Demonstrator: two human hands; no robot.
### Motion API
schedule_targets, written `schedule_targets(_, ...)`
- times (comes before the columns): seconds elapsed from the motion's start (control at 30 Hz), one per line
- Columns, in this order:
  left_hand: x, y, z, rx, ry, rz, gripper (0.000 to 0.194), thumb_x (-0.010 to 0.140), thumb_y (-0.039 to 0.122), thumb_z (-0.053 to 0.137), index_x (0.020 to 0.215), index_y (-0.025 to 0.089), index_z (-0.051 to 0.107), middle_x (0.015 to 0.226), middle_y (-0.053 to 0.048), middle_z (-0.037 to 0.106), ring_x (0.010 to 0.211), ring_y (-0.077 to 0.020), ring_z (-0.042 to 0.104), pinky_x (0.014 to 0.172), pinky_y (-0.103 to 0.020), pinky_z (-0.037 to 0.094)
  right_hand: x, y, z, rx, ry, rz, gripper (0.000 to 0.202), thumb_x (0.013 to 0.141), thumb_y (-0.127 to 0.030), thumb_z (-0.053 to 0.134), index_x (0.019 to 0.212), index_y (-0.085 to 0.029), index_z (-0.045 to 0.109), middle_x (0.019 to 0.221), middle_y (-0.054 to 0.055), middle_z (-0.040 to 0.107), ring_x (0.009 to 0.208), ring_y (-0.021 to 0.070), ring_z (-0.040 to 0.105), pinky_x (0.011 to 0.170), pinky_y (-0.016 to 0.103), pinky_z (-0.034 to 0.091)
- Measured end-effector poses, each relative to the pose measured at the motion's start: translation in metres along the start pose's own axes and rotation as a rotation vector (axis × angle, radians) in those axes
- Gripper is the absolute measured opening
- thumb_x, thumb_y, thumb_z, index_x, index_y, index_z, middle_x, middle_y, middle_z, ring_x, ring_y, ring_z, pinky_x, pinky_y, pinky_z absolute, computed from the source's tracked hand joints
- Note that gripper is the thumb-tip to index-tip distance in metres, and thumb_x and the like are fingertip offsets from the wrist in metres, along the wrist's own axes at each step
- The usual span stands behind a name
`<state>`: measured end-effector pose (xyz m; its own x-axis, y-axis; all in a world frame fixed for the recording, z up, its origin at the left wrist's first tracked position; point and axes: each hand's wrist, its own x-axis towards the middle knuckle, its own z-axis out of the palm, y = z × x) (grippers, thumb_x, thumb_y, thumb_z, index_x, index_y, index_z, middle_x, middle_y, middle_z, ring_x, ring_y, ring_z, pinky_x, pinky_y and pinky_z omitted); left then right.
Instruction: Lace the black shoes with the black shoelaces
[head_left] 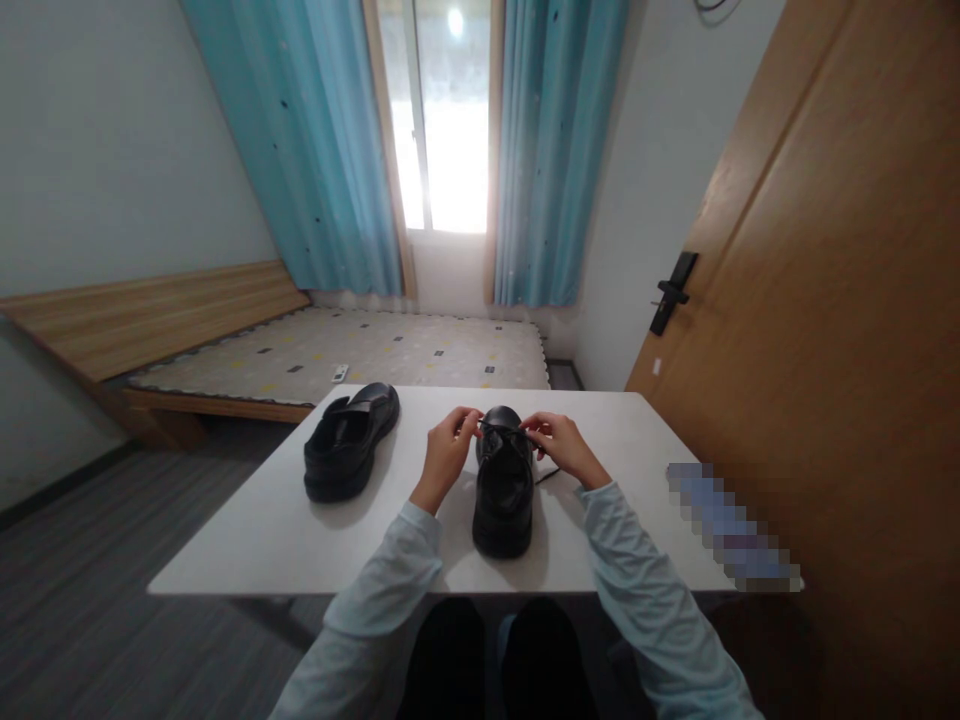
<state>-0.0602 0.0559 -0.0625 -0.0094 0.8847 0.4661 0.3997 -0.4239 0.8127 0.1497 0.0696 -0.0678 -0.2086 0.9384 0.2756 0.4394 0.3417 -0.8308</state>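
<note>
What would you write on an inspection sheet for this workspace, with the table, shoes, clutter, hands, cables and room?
Surface: white flat table, under both shoes.
Job's things: shiny black lace-up shoe between the hands, toe pointing away; thin black lace trails on its right; matching black chunky-soled shoe upright to the left.
Clutter: long bluish pixelated item at the table's right edge; can't tell what.
Hands: bare left hand and bare right hand pinch the lace, one each side.
Cables: dark cable-like loop on the wall.
Surroundings: pale patterned mattress, long blue curtains, brown wooden door.
</note>
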Motion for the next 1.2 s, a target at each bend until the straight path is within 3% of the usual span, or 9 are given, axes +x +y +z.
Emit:
schedule_targets(0.13, 0.000, -0.005, 0.004, 0.054, -0.050, 0.061, 0.024, 0.082, 0.040, 0.056, 0.091, 0.019, 0.065, 0.090, -0.006, 0.065, 0.081, -0.0177, 0.063, 0.065, -0.027, 0.050, 0.001, 0.004, 0.001, 0.141, 0.026, 0.044, 0.018, 0.071, -0.030, 0.065, 0.081, -0.015, 0.060, 0.069, 0.001, 0.061, 0.051, 0.0110, 0.057, 0.038, 0.021, 0.047)
schedule_targets(0.27, -0.002, -0.009, 0.007, 0.102, -0.145, 0.131, 0.034, 0.071, 0.038, 0.070, 0.098, 0.019, 0.061, 0.100, -0.007, 0.060, 0.083, -0.0182, 0.062, 0.063, -0.028, 0.051, 0.002, 0.005, 0.002, 0.180, 0.016, 0.079, 0.022, 0.070, -0.034, 0.068, 0.076, -0.016, 0.057, 0.068, 0.000, 0.059, 0.053, 0.0108, 0.057, 0.037, 0.019, 0.046)
schedule_targets(0.5, -0.003, -0.012, 0.009, 0.134, -0.181, 0.161, 0.033, 0.069, 0.037, 0.072, 0.092, 0.018, 0.058, 0.095, -0.004, 0.058, 0.083, -0.0176, 0.060, 0.069, -0.031, 0.053, 0.004, 0.007, 0.004, 0.051, -0.030, 0.062, 0.016, 0.074, -0.031, 0.064, 0.074, -0.015, 0.060, 0.068, 0.001, 0.059, 0.058, 0.0114, 0.056, 0.044, 0.020, 0.046)
schedule_targets(0.67, -0.003, -0.011, 0.010, 0.147, -0.184, 0.155, 0.030, 0.070, 0.035, 0.071, 0.091, 0.018, 0.058, 0.092, -0.004, 0.058, 0.084, -0.0183, 0.060, 0.068, -0.030, 0.052, 0.006, 0.005, 0.004, -0.008, 0.008, -0.018, 0.020, 0.075, -0.036, 0.062, 0.072, -0.016, 0.058, 0.071, 0.003, 0.059, 0.062, 0.0134, 0.055, 0.052, 0.024, 0.047)
schedule_targets(1.03, -0.003, -0.011, 0.011, 0.141, -0.168, 0.159, 0.026, 0.071, 0.032, 0.069, 0.090, 0.018, 0.057, 0.091, -0.004, 0.057, 0.083, -0.0180, 0.059, 0.067, -0.030, 0.053, 0.006, -0.003, 0.005, 0.073, 0.075, -0.096, 0.021, 0.080, -0.038, 0.057, 0.075, -0.018, 0.056, 0.071, 0.002, 0.062, 0.067, 0.0150, 0.057, 0.068, 0.031, 0.048)
schedule_targets(1.2, -0.004, -0.012, 0.011, 0.137, -0.176, 0.143, 0.026, 0.072, 0.031, 0.068, 0.091, 0.018, 0.056, 0.091, -0.004, 0.056, 0.083, -0.0178, 0.059, 0.067, -0.031, 0.053, 0.004, -0.006, 0.002, 0.219, 0.064, -0.074, 0.026, 0.071, -0.038, 0.067, 0.082, -0.016, 0.058, 0.070, 0.000, 0.059, 0.066, 0.0138, 0.057, 0.066, 0.029, 0.047)
